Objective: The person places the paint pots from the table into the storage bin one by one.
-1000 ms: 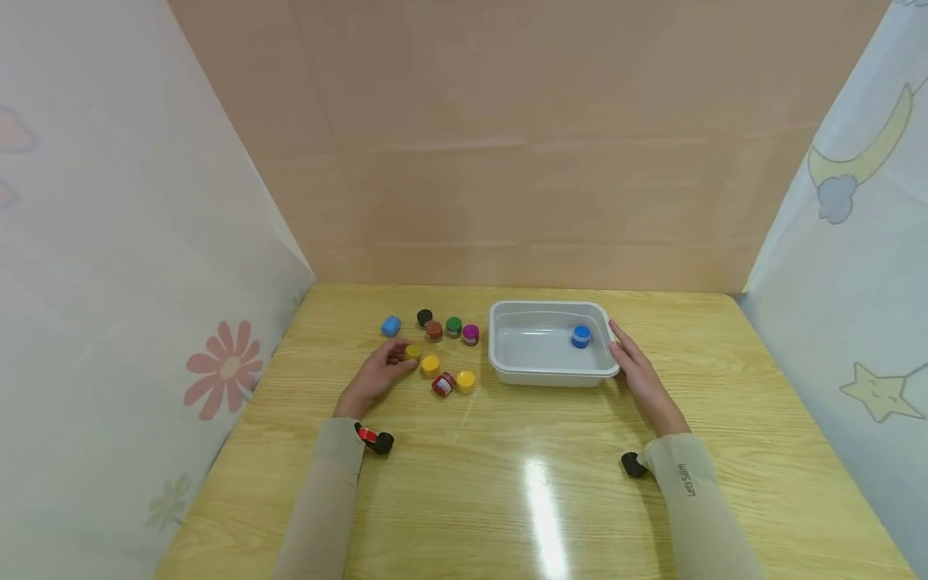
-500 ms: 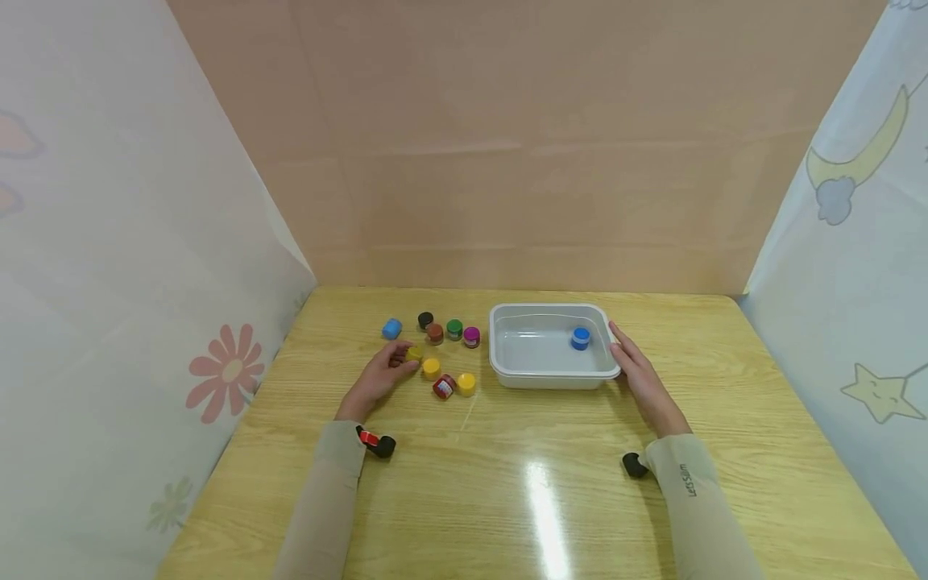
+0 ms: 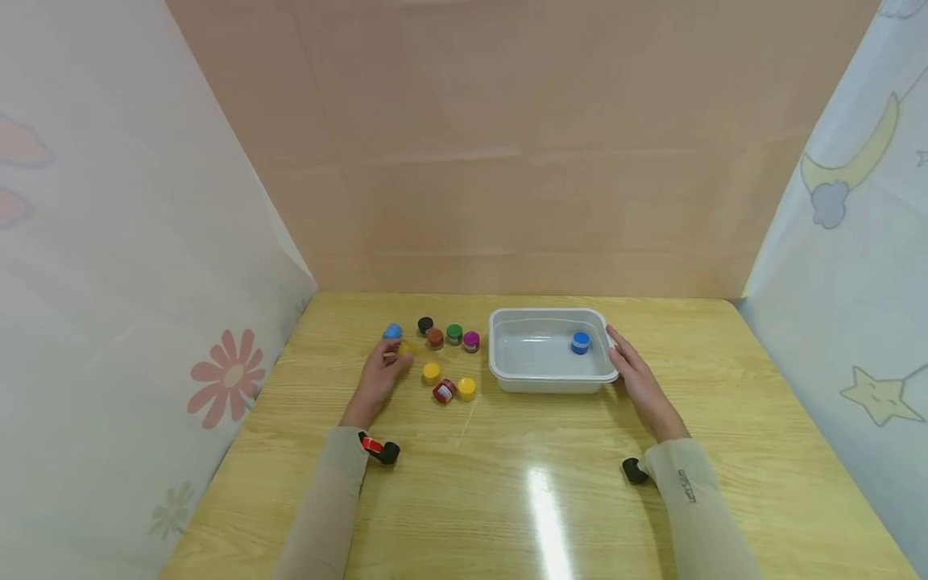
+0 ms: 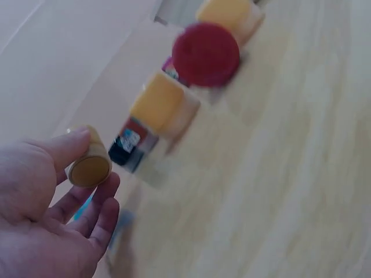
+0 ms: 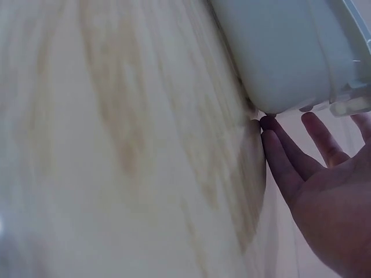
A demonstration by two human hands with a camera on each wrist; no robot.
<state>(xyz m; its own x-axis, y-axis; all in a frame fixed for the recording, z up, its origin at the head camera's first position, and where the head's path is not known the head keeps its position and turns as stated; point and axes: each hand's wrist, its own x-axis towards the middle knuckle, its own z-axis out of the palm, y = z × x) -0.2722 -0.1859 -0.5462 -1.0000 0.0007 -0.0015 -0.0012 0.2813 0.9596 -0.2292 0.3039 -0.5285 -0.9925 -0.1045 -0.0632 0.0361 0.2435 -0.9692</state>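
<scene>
Your left hand (image 3: 377, 379) pinches a small mustard-yellow jar (image 3: 405, 349) between thumb and fingers, well to the left of a pale grey tub (image 3: 554, 385). In the left wrist view the jar's round end faces the camera, with the fingertips curved about it. Your right hand (image 3: 641, 387) rests against the tub's right side, fingers extended and grasping nothing, their tips touching the outer wall.

Inside the tub, near its right end, sits a blue jar (image 3: 580, 343). Just outside the tub's left wall stands a purple jar (image 3: 471, 342); farther left of the tub, in order, come a green jar (image 3: 454, 334), a brown jar (image 3: 435, 339) and a black jar (image 3: 425, 325), this last one a little behind the brown. Farthest left of the tub is a light blue jar (image 3: 392, 331), partly hidden by your left hand.

Off the tub's front left corner, a bright yellow jar (image 3: 467, 390) stands just beside a red jar (image 3: 445, 391), which appears tipped on its side. A second yellow jar (image 3: 432, 373) stands farther left of the tub and slightly behind that pair.

All of it shares a wood-grain surface (image 3: 478, 499), where a streak of glare (image 3: 549, 524) shines in front of the tub. Beyond the tub rises a tan backdrop (image 3: 507, 161).
</scene>
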